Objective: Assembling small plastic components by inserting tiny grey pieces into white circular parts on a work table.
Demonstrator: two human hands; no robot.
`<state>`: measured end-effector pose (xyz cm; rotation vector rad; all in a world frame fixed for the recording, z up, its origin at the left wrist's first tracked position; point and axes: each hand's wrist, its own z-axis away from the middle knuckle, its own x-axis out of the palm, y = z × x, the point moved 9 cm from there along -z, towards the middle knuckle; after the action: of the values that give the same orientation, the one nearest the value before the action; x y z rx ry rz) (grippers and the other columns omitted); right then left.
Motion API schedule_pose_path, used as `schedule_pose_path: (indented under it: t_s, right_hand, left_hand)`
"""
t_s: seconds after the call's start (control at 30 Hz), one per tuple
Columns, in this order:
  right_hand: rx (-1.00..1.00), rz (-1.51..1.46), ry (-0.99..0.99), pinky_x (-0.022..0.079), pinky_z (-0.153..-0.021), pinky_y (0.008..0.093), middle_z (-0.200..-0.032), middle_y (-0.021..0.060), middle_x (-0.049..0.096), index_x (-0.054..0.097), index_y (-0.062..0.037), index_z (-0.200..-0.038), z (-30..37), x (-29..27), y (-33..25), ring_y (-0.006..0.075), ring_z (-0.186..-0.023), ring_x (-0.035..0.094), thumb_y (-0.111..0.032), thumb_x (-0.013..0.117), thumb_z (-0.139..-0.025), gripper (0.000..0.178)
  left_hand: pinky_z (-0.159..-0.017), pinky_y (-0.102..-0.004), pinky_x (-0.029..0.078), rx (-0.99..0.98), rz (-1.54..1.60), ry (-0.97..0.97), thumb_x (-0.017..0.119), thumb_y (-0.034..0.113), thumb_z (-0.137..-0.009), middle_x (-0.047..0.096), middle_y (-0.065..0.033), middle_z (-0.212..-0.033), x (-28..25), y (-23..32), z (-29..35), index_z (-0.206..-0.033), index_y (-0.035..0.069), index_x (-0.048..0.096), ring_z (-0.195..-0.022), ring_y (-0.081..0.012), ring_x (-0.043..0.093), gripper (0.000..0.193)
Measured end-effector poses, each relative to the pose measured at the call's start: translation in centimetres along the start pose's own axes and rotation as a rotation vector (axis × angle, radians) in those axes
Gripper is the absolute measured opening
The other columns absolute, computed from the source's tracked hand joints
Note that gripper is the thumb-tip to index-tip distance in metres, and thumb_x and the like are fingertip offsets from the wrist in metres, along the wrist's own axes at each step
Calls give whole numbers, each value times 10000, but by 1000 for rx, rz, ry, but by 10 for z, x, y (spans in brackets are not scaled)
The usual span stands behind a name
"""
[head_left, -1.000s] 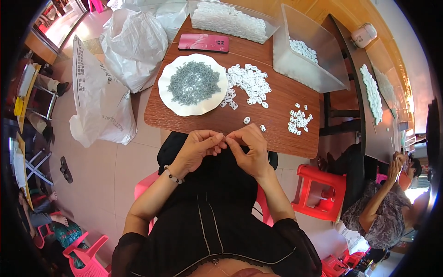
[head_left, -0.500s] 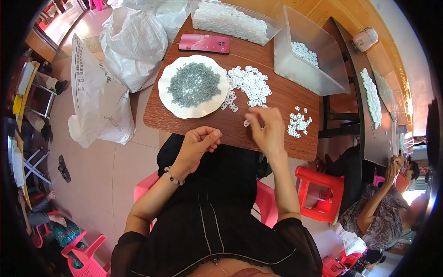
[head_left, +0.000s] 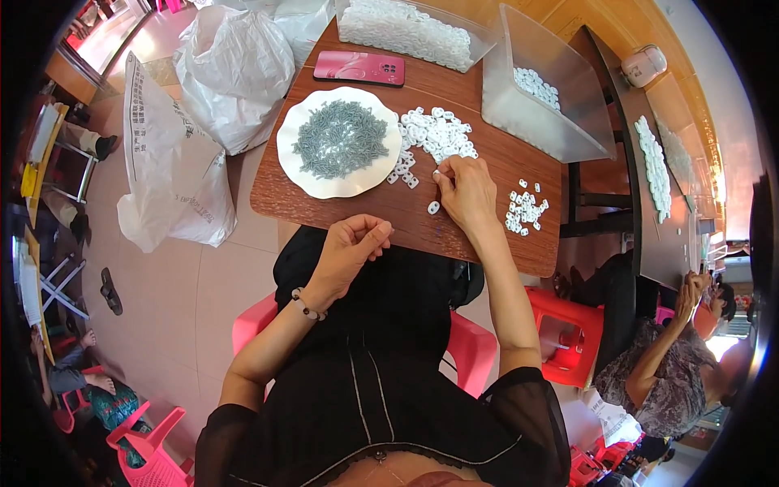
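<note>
My right hand [head_left: 468, 195] pinches at the near edge of a pile of small white oval plastic pieces with holes [head_left: 438, 134]; a bit of white shows at its fingertips. One single white piece [head_left: 433, 208] lies on the table just below those fingers. My left hand [head_left: 349, 250] hovers at the table's near edge, thumb against curled fingers; whatever it holds is hidden. A scalloped white plate [head_left: 329, 188] heaped with small grey pins [head_left: 341, 138] stands to the left of the pile. To the right lies a smaller group of white pieces [head_left: 526, 213].
The brown wooden table [head_left: 389, 213] also carries a pink phone [head_left: 359, 69], a clear bin full of white pieces [head_left: 406, 34] and a larger translucent bin [head_left: 540, 126]. White sacks [head_left: 174, 174] stand on the left. A red stool [head_left: 568, 337] and another person [head_left: 673, 365] are at right.
My right hand has moved away from me to the pile's near edge, uncovering the single white piece. My left hand has shifted slightly right, still curled.
</note>
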<state>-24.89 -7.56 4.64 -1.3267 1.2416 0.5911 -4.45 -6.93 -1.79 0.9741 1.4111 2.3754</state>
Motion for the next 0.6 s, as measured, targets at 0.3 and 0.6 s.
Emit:
schedule_pose_path:
  t_s: [0.3, 0.6]
  right_hand:
    - [27, -41, -35, 470, -701, 436, -759, 115, 636, 617, -55, -848, 5, -1, -2, 313, -810, 580, -160, 665, -818, 120]
    - [261, -698, -160, 407, -585, 220, -699, 6, 630, 684, -13, -953, 30, 2, 18, 64, -630, 530, -153, 663, -862, 168]
  left_hand:
    - [-597, -164, 399, 23, -17, -15, 641, 202, -923, 610, 16, -755, 17, 7, -8, -924, 24, 649, -650, -26, 512, 178]
    - [-572, -158, 386, 59, -6, -15, 652, 242, -918, 619, 22, -735, 18, 8, -15, -930, 22, 645, -635, -10, 510, 221]
